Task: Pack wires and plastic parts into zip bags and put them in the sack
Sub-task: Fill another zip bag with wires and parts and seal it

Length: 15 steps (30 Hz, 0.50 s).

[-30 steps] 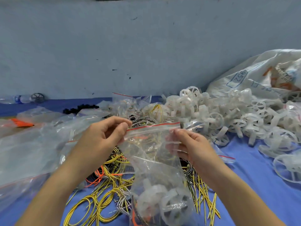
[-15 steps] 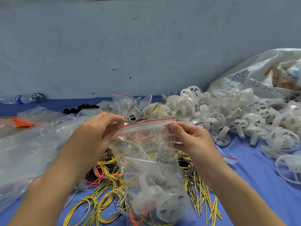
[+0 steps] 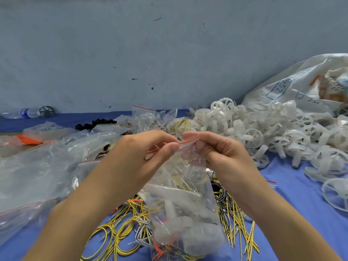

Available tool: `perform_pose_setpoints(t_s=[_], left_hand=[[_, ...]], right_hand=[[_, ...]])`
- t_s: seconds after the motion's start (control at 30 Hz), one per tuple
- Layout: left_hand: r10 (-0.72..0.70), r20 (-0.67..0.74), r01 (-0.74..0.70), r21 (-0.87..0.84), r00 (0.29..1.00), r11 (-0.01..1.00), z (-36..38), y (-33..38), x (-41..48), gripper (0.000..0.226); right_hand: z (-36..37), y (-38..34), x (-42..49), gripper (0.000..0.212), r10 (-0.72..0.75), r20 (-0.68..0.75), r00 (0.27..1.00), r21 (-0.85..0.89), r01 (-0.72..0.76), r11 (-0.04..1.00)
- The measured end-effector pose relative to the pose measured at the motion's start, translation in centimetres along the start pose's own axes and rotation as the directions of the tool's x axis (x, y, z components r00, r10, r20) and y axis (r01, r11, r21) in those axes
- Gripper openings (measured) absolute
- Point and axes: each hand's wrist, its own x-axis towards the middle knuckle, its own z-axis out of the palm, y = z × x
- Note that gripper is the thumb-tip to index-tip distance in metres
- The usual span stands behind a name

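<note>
Here the fingers of the left hand (image 3: 143, 157) and right hand (image 3: 222, 153) pinch the red-striped seal of a filled clear plastic zip bag (image 3: 184, 213) above the blue counter's (image 3: 293, 187) near edge; uneven pressing could leave a gap that spills it.

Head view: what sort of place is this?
Likely a small packing workshop: a heap of white plastic parts, loose yellow wires on a blue cover, clear zip bags, and a large sack by the wall.
</note>
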Motion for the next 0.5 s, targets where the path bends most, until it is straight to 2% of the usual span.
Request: perform_pose_setpoints(t_s=[0.23, 0.37, 0.5], left_hand=[[-0.036, -0.024, 0.036, -0.019, 0.999, 0.999, 0.6, 0.4, 0.2, 0.03], [-0.059, -0.055, 0.059, -0.012, 0.997, 0.998, 0.9, 0.3, 0.2, 0.017], [-0.068, -0.057, 0.068, 0.002, 0.996, 0.998, 1.0, 0.4, 0.0, 0.014]], right_hand=[[-0.2, 0.8, -0.1, 0.04, -0.047, 0.0, 0.999, -0.061, 0.047, 0.997], [0.0, 1.2, 0.0, 0.022, 0.039, 0.002, 0.999, 0.007, -0.039, 0.999], [0.4, 1.5, -0.1, 0.03, 0.013, -0.037, 0.999, -0.106, -0.016, 0.994]])
